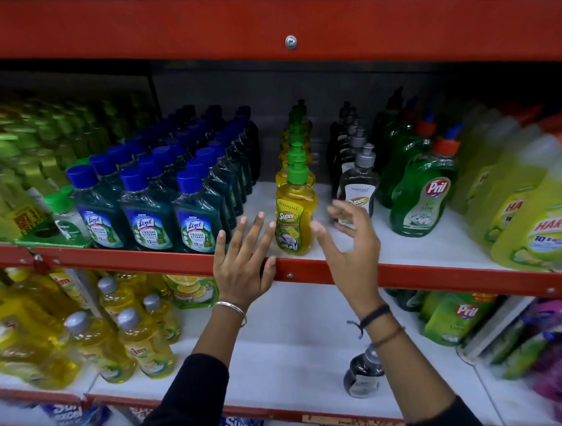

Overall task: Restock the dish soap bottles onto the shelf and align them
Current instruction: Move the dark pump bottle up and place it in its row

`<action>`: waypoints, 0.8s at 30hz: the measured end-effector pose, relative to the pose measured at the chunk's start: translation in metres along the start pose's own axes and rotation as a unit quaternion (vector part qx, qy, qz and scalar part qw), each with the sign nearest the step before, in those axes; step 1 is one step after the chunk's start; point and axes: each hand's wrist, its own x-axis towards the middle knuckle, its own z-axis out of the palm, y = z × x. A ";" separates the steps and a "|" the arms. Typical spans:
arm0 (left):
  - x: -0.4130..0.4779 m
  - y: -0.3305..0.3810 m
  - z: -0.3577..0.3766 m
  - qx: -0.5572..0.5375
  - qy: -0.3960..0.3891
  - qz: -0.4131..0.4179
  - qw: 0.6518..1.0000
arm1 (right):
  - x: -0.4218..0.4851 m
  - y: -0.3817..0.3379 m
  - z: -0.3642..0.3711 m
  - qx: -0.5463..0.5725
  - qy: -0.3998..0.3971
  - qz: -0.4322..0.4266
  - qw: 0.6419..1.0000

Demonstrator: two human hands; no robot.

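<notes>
Head view: yellow plastic dish soap bottle with a green pump cap (295, 212) stands upright at the front of a white shelf board edged in red metal (403, 274), heading a single-file row. Left hand (243, 258) and right hand (351, 245) flank it, fingers spread, holding nothing. Blue-capped green bottles (146, 214) crowd the left.

L hand (243, 265) fingers spread, R hand (347, 242) open, both raised
</notes>
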 end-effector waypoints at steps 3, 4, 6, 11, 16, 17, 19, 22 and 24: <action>0.000 0.001 0.001 -0.003 0.005 -0.008 1.000 | -0.042 0.003 -0.025 0.058 0.022 -0.007 0.998; 0.000 0.002 0.001 -0.004 0.007 -0.010 1.000 | -0.056 0.010 -0.033 0.064 0.014 0.006 0.998; 0.000 0.003 0.001 -0.008 0.013 -0.014 1.000 | -0.084 0.034 -0.049 0.045 -0.011 0.044 0.998; -0.002 0.004 0.003 -0.010 0.012 -0.020 1.000 | -0.145 0.110 -0.090 -0.031 -0.078 0.162 0.983; -0.003 0.004 0.005 -0.010 0.025 -0.020 0.999 | -0.184 0.162 -0.107 -0.051 -0.180 0.318 0.929; -0.003 0.004 0.005 -0.009 0.027 -0.017 0.999 | -0.187 0.168 -0.109 -0.042 -0.200 0.337 0.919; -0.004 0.003 0.006 -0.006 0.030 -0.014 0.999 | -0.189 0.177 -0.109 -0.032 -0.229 0.359 0.904; -0.004 0.004 0.006 -0.013 0.032 -0.023 0.999 | -0.190 0.180 -0.109 -0.041 -0.235 0.362 0.901; -0.004 0.005 0.006 -0.015 0.030 -0.029 0.999 | -0.188 0.175 -0.108 -0.053 -0.227 0.352 0.907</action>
